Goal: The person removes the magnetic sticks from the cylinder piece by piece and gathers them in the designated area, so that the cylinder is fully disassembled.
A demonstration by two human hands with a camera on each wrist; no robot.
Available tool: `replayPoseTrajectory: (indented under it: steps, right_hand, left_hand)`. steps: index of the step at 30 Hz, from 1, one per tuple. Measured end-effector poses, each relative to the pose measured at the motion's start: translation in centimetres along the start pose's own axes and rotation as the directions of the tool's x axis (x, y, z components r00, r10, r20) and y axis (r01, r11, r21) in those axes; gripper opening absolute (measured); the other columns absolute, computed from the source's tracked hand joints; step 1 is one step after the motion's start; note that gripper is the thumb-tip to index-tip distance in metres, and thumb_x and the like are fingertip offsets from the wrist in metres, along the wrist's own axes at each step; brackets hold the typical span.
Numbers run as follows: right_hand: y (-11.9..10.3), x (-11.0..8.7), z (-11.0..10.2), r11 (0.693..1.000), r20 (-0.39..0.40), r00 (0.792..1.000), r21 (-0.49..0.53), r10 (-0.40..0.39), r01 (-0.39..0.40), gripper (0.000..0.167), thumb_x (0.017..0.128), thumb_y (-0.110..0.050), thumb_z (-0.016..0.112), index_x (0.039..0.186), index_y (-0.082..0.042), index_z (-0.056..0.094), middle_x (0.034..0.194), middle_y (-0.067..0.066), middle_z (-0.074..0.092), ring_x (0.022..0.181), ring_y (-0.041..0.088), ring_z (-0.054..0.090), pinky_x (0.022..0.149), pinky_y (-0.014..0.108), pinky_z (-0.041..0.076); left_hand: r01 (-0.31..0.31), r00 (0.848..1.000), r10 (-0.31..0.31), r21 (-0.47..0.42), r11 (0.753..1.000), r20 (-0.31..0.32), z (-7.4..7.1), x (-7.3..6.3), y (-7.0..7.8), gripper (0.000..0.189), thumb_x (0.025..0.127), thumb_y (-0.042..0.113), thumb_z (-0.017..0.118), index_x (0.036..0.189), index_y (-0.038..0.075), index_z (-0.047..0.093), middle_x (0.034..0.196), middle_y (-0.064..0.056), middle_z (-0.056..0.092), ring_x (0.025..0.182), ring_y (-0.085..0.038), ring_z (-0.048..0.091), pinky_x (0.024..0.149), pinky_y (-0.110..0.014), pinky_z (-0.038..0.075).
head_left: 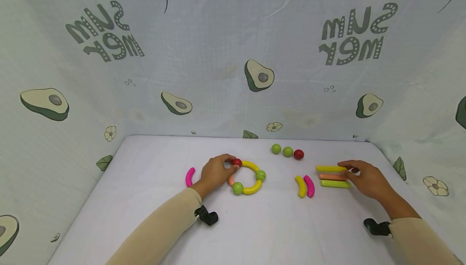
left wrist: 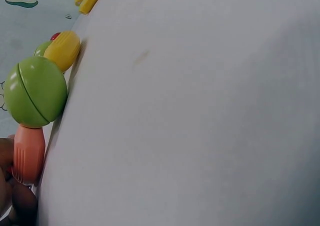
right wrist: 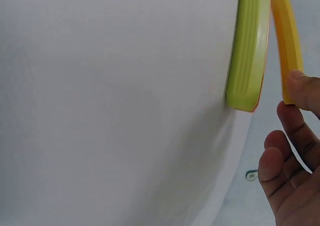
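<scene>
My left hand [head_left: 215, 174] pinches a red ball [head_left: 237, 162] at the upper left of a ring of joined toy pieces. The ring also has two curved yellow pieces [head_left: 252, 188], a curved orange piece [head_left: 231, 181] and two green balls [head_left: 238, 188]. In the left wrist view, fingers show beside the orange piece [left wrist: 29, 153]. My right hand [head_left: 367, 180] pinches the right end of a straight yellow stick [head_left: 329, 168]. Its thumb lies on that yellow stick [right wrist: 286, 46] in the right wrist view. Below it, an orange stick [head_left: 331, 177] and a green stick [head_left: 335, 184] lie parallel.
Two loose green balls [head_left: 276, 149] and a red ball [head_left: 299, 154] form a row near the back. A curved yellow piece [head_left: 300, 187] and a pink one [head_left: 309, 186] lie right of the ring. Another pink piece [head_left: 189, 177] lies beyond my left wrist.
</scene>
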State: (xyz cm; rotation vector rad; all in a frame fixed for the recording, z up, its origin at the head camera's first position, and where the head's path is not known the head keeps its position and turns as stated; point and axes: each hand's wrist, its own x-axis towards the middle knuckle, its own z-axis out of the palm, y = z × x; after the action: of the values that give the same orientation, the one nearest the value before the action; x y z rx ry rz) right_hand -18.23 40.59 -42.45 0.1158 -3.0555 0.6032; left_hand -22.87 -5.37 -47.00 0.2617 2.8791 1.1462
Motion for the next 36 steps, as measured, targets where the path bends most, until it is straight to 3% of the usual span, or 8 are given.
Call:
replayPoseTrajectory:
  steps: [10,20,24,30,36]
  right_hand:
    - [0.8,0.3,0.1,1.0,0.011,1.0,-0.007,0.003,-0.003,0.034,0.098,-0.014,0.068,0.127,0.003,0.065,0.109,0.025,0.064,0.097,0.041,0.057,0.073,0.05,0.051]
    - [0.8,0.6,0.1,1.0,0.045,0.999,0.02,0.003,-0.004,0.027,0.1,-0.009,0.062,0.123,0.005,0.067,0.105,0.021,0.067,0.093,0.035,0.059,0.069,0.039,0.051]
    - [0.4,0.7,0.2,0.999,0.023,0.999,0.028,0.037,-0.037,0.029,0.101,-0.01,0.06,0.125,0.005,0.066,0.109,0.026,0.064,0.095,0.04,0.058,0.073,0.047,0.054]
    - [-3.1,0.9,1.1,0.998,-0.062,0.998,0.065,0.011,-0.007,0.033,0.101,-0.013,0.063,0.129,0.005,0.062,0.116,0.03,0.062,0.105,0.048,0.055,0.08,0.056,0.057]
    - [-8.6,1.1,2.4,0.991,-0.077,0.993,0.091,-0.095,0.102,0.034,0.098,-0.012,0.069,0.13,0.002,0.064,0.117,0.022,0.065,0.101,0.038,0.06,0.078,0.048,0.058]
  left_hand:
    - [-0.001,1.0,0.001,-0.009,1.0,0.001,-0.1,0.0,0.1,0.035,0.094,0.038,0.075,0.125,0.024,0.072,0.118,0.007,0.072,0.103,-0.016,0.063,0.079,-0.034,0.05]
    - [-0.003,1.0,0.003,-0.002,1.0,-0.007,-0.1,-0.1,0.1,0.035,0.094,0.038,0.075,0.126,0.024,0.072,0.118,0.006,0.072,0.106,-0.018,0.064,0.081,-0.035,0.05]
    - [-0.006,1.0,0.005,-0.005,1.0,-0.007,-0.1,-0.1,0.1,0.035,0.094,0.039,0.075,0.126,0.024,0.072,0.118,0.007,0.072,0.107,-0.018,0.064,0.081,-0.035,0.05]
    - [-0.009,1.0,0.008,-0.016,1.0,-0.006,-0.1,-0.1,0.0,0.036,0.094,0.04,0.074,0.127,0.025,0.071,0.119,0.007,0.072,0.109,-0.018,0.064,0.083,-0.036,0.05]
    - [-0.02,1.0,0.021,-0.04,0.999,0.013,-0.2,-0.2,-0.2,0.043,0.096,0.041,0.071,0.134,0.022,0.067,0.127,0.007,0.069,0.121,-0.02,0.061,0.096,-0.042,0.049]
